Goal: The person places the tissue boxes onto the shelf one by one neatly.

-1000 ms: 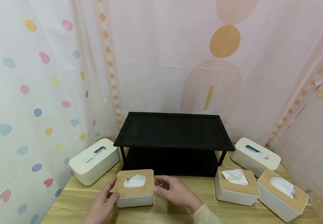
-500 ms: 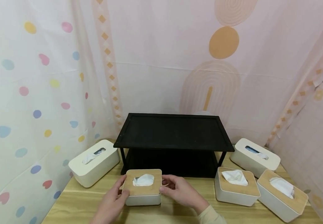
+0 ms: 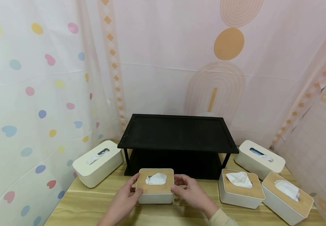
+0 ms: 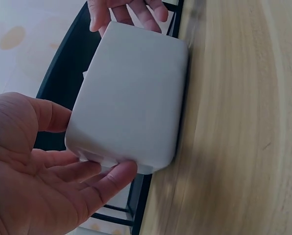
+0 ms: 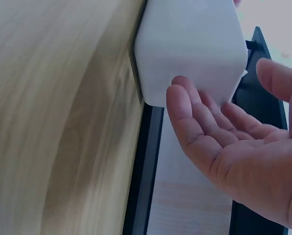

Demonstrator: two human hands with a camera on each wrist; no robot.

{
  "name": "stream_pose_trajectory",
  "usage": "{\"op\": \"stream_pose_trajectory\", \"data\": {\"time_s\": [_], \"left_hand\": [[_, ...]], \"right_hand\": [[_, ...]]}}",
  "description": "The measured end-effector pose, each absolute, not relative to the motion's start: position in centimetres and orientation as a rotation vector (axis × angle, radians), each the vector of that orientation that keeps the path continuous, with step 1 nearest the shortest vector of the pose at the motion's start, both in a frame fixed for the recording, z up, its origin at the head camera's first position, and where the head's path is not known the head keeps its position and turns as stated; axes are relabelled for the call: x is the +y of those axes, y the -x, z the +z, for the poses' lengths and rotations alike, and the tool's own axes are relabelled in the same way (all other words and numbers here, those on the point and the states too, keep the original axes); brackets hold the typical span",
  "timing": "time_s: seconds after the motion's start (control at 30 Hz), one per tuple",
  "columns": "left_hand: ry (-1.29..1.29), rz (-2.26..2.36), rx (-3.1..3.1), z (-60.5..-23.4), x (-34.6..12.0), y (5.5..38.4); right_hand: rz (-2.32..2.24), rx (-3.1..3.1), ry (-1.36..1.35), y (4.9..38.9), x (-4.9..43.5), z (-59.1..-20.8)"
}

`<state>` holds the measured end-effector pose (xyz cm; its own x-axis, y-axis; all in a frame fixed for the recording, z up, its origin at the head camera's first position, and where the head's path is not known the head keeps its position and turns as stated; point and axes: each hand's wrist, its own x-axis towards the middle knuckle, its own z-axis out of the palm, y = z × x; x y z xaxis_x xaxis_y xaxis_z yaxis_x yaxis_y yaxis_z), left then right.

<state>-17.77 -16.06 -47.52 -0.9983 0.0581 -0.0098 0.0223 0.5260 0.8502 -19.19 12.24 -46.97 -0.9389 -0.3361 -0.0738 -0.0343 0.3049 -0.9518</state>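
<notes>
A small tissue box (image 3: 155,188) with a wood lid and white sides is between my two hands, in front of the rack. A white tissue (image 3: 156,178) sticks out of its lid. My left hand (image 3: 126,196) grips the left end, its thumb at the front top corner and its fingers (image 4: 109,183) along the end face. My right hand (image 3: 191,191) touches the right end with loosely bent fingers (image 5: 181,110); its thumb stands off the box in the right wrist view. The underside of the box is hidden.
Behind the box stands a black two-tier rack (image 3: 178,133). A cream tissue box (image 3: 98,164) is at its left. Another cream tissue box (image 3: 260,160) and two wood-lidded ones, one small (image 3: 240,194) and one long (image 3: 287,199), stand on the right of the wooden table (image 3: 75,207).
Both hands and the small tissue box between them have moved to the right and slightly away from me, closer to the rack. The other boxes keep their places.
</notes>
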Motion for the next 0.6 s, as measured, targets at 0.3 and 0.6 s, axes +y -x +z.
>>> {"op": "stream_pose_trajectory", "data": {"time_s": [0.3,0.6], "left_hand": [[-0.035,1.728,2.396,-48.3,-17.2,17.8],[0.01,1.734,2.259,-48.3,-17.9,17.9]], "right_hand": [[-1.808,2.11,0.21,19.1,12.7,-48.0],[-1.845,1.936,0.164,19.1,13.0,-48.5]]}}
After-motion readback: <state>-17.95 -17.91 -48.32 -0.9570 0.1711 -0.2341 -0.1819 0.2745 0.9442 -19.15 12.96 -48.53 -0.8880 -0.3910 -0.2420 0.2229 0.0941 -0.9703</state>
